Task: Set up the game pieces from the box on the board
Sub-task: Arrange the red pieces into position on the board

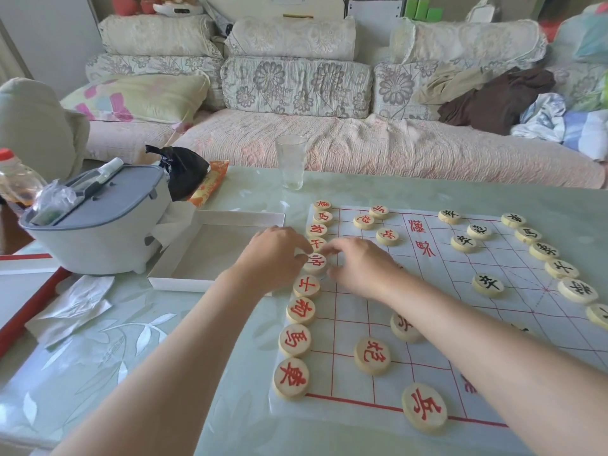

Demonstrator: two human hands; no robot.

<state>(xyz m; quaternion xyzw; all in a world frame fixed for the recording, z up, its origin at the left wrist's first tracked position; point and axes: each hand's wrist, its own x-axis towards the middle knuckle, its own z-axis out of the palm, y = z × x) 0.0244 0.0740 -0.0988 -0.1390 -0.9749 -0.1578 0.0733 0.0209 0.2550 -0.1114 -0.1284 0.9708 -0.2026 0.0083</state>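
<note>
**Red general gets its place as board nears full setup**

Both hands meet over the red general point(315, 262), a round wooden disc at the middle of the red back row on the board's left edge. The left hand point(274, 253) curls its fingertips against the piece's left rim; the right hand point(358, 264) reaches in from the other side, fingers loosely bent and touching near its top and right edge. Whether either hand truly pinches the disc cannot be told; they appear to be nudging it square.

The paper board point(437, 311), ruled in red, already carries most pieces: a red column running from the chariot point(291, 378) up the left edge, red cannons and soldiers further in, and black-lettered pieces point(488, 284) along the right. The box point(210, 255), white and shallow, sits just left of the board and looks empty, so the job seems almost done. The next move likely calls for a small, careful centring on the line crossing without knocking the 2 neighbouring advisers.

The table point(98, 350) has a pale green, leaf-patterned top. On it stand a clear glass point(291, 162), a grey appliance point(98, 222) and a black bag point(184, 169). Behind runs a floral sofa point(296, 87) strewn with cushions and clothes.
</note>
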